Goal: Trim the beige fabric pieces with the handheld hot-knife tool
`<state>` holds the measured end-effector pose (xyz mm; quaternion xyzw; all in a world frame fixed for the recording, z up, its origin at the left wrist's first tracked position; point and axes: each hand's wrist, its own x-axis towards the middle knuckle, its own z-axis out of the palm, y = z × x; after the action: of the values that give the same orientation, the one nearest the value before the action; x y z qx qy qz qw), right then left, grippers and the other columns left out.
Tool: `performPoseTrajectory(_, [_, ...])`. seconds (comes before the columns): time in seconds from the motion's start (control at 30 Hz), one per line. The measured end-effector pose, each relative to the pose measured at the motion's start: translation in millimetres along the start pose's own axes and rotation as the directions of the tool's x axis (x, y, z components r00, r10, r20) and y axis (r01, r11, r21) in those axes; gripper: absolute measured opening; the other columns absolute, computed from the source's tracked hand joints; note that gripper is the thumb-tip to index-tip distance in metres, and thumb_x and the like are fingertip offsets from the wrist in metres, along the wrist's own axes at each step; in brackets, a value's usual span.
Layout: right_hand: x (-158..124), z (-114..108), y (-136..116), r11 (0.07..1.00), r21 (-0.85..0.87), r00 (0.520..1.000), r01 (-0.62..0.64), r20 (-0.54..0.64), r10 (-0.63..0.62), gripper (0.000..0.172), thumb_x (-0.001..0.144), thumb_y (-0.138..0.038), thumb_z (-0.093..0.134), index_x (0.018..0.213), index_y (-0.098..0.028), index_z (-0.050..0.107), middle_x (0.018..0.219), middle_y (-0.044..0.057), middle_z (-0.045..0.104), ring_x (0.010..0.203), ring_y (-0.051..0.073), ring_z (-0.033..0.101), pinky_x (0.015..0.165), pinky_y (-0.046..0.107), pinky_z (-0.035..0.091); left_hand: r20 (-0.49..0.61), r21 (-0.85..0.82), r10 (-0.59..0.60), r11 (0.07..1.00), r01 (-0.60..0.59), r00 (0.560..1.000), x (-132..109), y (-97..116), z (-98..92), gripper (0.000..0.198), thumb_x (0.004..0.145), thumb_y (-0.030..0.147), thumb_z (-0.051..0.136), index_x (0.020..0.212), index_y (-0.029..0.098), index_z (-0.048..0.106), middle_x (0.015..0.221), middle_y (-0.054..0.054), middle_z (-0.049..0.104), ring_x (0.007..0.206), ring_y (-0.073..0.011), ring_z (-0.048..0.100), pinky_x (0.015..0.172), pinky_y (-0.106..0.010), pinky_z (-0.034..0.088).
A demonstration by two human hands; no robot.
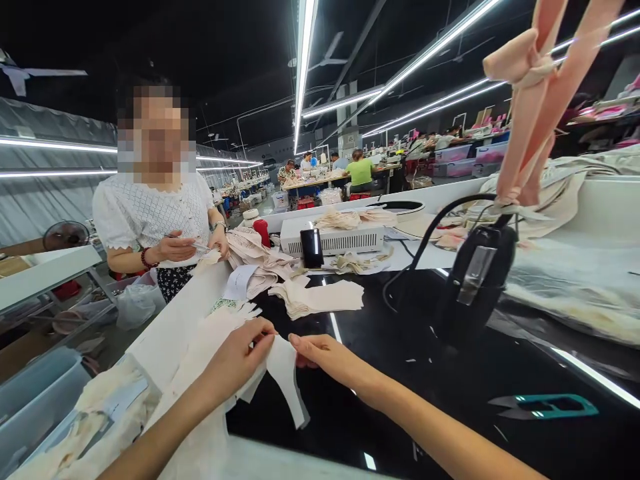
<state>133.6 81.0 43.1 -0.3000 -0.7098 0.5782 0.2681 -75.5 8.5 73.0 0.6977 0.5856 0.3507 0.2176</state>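
Between my two hands hangs a cream fabric piece, its narrow tail pointing down over the glossy black tabletop. My left hand pinches its upper left corner. With thumb and fingers closed, my right hand grips the upper right edge. Left of the hands, a heap of pale cut pieces lies along the table's side, partly behind my left forearm. Just beyond them rests a stack of cream fabric pieces. Teal thread snips lie at the right, apart from both hands.
A black device with a cable stands right of centre, pink fabric strips tied above it. Behind the stack are a phone and a white vented box. A person in white handles fabric across the table's left side.
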Motion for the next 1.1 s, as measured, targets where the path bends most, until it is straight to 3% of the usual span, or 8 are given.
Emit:
performPoseTrajectory(0.17, [-20, 5, 1, 0.971, 0.233, 0.997, -0.061, -0.021, 0.068, 0.067, 0.072, -0.083, 0.073, 0.088, -0.018, 0.066, 0.083, 0.002, 0.066, 0.075, 0.014, 0.059, 0.069, 0.026, 0.046, 0.076, -0.19, -0.042, 0.98, 0.056, 0.996, -1, 0, 27.3, 0.029, 0.094, 0.051, 0.062, 0.095, 0.022, 0.065, 0.083, 0.0, 0.063, 0.069, -0.0148, 0.054, 0.063, -0.024, 0.044])
performPoseTrajectory(0.3, [-28, -1, 2, 0.942, 0.333, 0.994, -0.04, -0.079, 0.07, 0.065, 0.064, -0.074, 0.085, 0.09, -0.019, 0.062, 0.081, -0.001, 0.064, 0.071, 0.012, 0.054, 0.06, 0.022, 0.038, 0.192, -0.363, -0.153, 0.907, 0.215, 0.969, 3, -8, 46.8, 0.067, 0.085, 0.083, 0.058, 0.113, 0.022, 0.061, 0.086, 0.0, 0.06, 0.062, -0.0127, 0.05, 0.053, -0.022, 0.04])
performPoseTrajectory(0.4, [-32, -4, 2, 0.943, 0.322, 0.995, -0.077, -0.042, 0.096, 0.063, 0.068, -0.069, 0.085, 0.102, -0.02, 0.066, 0.079, -0.002, 0.065, 0.067, 0.012, 0.055, 0.054, 0.021, 0.036, 0.298, -0.44, -0.199, 0.839, 0.319, 0.934, 2, -8, 54.8, 0.083, 0.077, 0.095, 0.056, 0.105, 0.017, 0.066, 0.079, 0.0, 0.058, 0.062, -0.0132, 0.053, 0.056, -0.023, 0.043])
performPoseTrajectory(0.5, [-36, -6, 6, 0.959, 0.265, 0.994, -0.102, 0.0, 0.106, 0.065, 0.073, -0.07, 0.081, 0.112, -0.021, 0.066, 0.073, -0.004, 0.062, 0.058, 0.01, 0.049, 0.046, 0.021, 0.03, 0.333, -0.491, -0.207, 0.795, 0.357, 0.92, 0, -1, 56.3, 0.077, 0.074, 0.089, 0.068, 0.095, 0.015, 0.07, 0.075, 0.0, 0.058, 0.064, -0.012, 0.052, 0.06, -0.022, 0.04])
performPoseTrajectory(0.67, [-41, -7, 15, 0.902, 0.374, 0.974, -0.216, 0.015, 0.227, 0.076, 0.063, -0.066, 0.09, 0.121, -0.025, 0.063, 0.069, -0.009, 0.053, 0.052, 0.005, 0.033, 0.045, 0.019, 0.017, 0.258, -0.522, -0.222, 0.787, 0.329, 0.94, 0, 7, 54.6, 0.075, 0.071, 0.086, 0.074, 0.098, 0.016, 0.071, 0.081, -0.001, 0.064, 0.068, -0.0128, 0.053, 0.063, -0.023, 0.041])
performPoseTrajectory(0.83, [-47, -3, 16, 0.874, 0.356, 0.944, -0.33, 0.115, 0.309, 0.062, 0.055, -0.059, 0.096, 0.093, -0.02, 0.066, 0.068, -0.007, 0.047, 0.054, 0.005, 0.028, 0.046, 0.02, 0.017, 0.229, -0.446, -0.21, 0.846, 0.294, 0.951, 4, 0, 55.4, 0.072, 0.073, 0.087, 0.069, 0.09, 0.017, 0.068, 0.073, 0.0, 0.062, 0.061, -0.0133, 0.052, 0.056, -0.024, 0.04])
performPoseTrajectory(0.97, [-43, -4, 17, 0.957, 0.141, 0.967, -0.254, 0.048, 0.249, 0.048, 0.064, -0.06, 0.083, 0.075, -0.021, 0.059, 0.062, -0.007, 0.042, 0.054, 0.007, 0.032, 0.046, 0.021, 0.024, 0.168, -0.322, -0.135, 0.929, 0.184, 0.976, 12, -1, 46.6, 0.059, 0.081, 0.077, 0.065, 0.085, 0.018, 0.069, 0.07, 0.0, 0.061, 0.059, -0.0137, 0.052, 0.053, -0.024, 0.041])
performPoseTrajectory(1.1, [-31, -13, 17, 0.991, -0.04, 0.988, -0.126, -0.099, 0.121, 0.027, 0.078, -0.046, 0.071, 0.073, -0.022, 0.06, 0.058, -0.006, 0.045, 0.052, 0.01, 0.04, 0.047, 0.023, 0.032, 0.014, -0.143, 0.005, 0.99, -0.003, 1.0, 16, 7, 27.1, 0.033, 0.094, 0.052, 0.061, 0.091, 0.022, 0.074, 0.084, -0.002, 0.066, 0.078, -0.0185, 0.06, 0.07, -0.026, 0.048])
